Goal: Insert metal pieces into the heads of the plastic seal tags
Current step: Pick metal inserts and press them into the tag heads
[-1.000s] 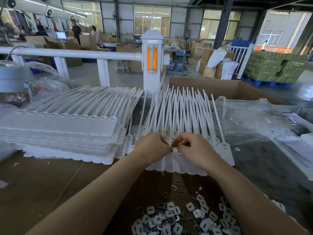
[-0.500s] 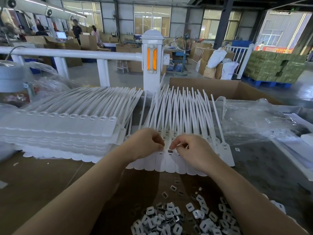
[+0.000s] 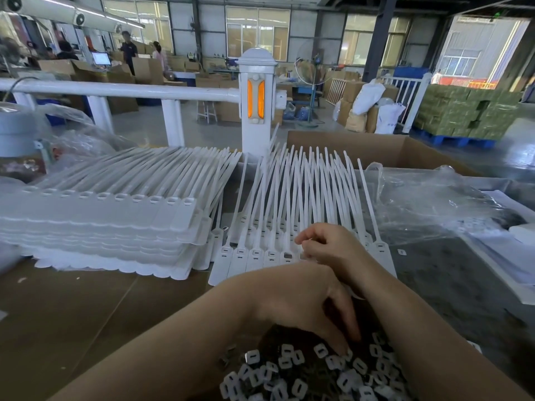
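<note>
Dozens of small, pale, slotted metal pieces (image 3: 312,374) lay heaped at the near edge of the brown cardboard-covered worktop (image 3: 72,308), so plenty of stock was left. The left hand (image 3: 307,311) reached down into that heap, fingers extended toward the pieces; whether it had pinched one could not be told. Just beyond, the right hand (image 3: 327,250) rested curled on the row of white plastic seal tags (image 3: 254,256) being worked, its fingertips pinched at one head, though what they held was hidden. Of the heads showing to its left, four appeared to have an insert seated, and one beside the fingers showed a dark open slot, probably the next to fill. The heads under and to the right of the hand were mostly hidden. Farther left sat a tall stack of translucent white tag sheets (image 3: 110,224), whose top heads looked empty, so most of the job seemed to remain.
</note>
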